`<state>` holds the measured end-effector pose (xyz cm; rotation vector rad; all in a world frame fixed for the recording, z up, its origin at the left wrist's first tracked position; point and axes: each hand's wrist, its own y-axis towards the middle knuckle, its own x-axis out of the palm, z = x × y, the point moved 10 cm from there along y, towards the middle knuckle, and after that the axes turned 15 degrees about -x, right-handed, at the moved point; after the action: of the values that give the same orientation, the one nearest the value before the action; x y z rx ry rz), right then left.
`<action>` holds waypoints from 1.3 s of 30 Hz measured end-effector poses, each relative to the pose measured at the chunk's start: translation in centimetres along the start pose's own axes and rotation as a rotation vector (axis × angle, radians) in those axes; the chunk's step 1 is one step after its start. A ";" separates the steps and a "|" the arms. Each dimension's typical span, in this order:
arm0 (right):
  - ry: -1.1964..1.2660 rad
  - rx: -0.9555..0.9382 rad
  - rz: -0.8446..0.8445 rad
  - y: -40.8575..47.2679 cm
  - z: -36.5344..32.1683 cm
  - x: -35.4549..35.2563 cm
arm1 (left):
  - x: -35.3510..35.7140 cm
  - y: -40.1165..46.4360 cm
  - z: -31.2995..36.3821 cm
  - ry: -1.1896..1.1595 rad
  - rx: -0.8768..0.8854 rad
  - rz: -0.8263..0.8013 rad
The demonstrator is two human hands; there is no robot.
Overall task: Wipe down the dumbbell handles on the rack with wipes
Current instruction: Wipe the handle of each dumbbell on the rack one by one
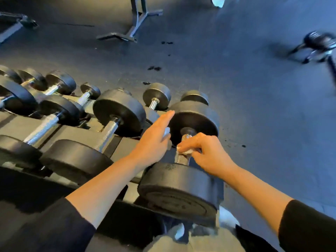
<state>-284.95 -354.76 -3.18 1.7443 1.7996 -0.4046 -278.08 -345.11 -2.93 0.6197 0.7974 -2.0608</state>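
A black dumbbell (pixel 181 190) lies at the right end of the rack (pixel 78 131), its knurled steel handle (pixel 181 158) running between two round heads. My right hand (pixel 205 153) curls round that handle and presses a small white wipe (pixel 187 151) against it. My left hand (pixel 154 137) reaches forward with straight fingers, the fingertips against the far head (pixel 198 120) of the same dumbbell. A pale patch shows under its palm; I cannot tell what it is.
Several more black dumbbells (pixel 111 117) with steel handles fill the rack to the left. Beyond it lies dark rubber floor with a bench base (pixel 134 24) at the top middle and a blurred stand (pixel 318 46) at the right. A pale cloth (pixel 217 1) sits at the top edge.
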 end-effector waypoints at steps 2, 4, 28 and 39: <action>0.107 0.035 -0.017 -0.8 -0.8 0.3 | -0.1 -0.1 0.0 -0.061 0.012 -0.016; 0.206 0.056 -0.050 -1.2 -1.5 0.4 | -0.1 -0.4 -0.1 -0.088 0.022 -0.032; -0.413 0.150 -0.318 3.2 -1.0 2.0 | -1.1 2.1 -1.2 0.482 0.305 -0.341; -0.142 0.450 0.042 2.7 -1.9 0.1 | 0.0 3.9 -4.1 0.385 0.695 -0.544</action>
<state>-282.73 -353.31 -1.22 1.9848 1.6539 -0.9511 -274.26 -343.92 -6.95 1.3254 0.4611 -2.7911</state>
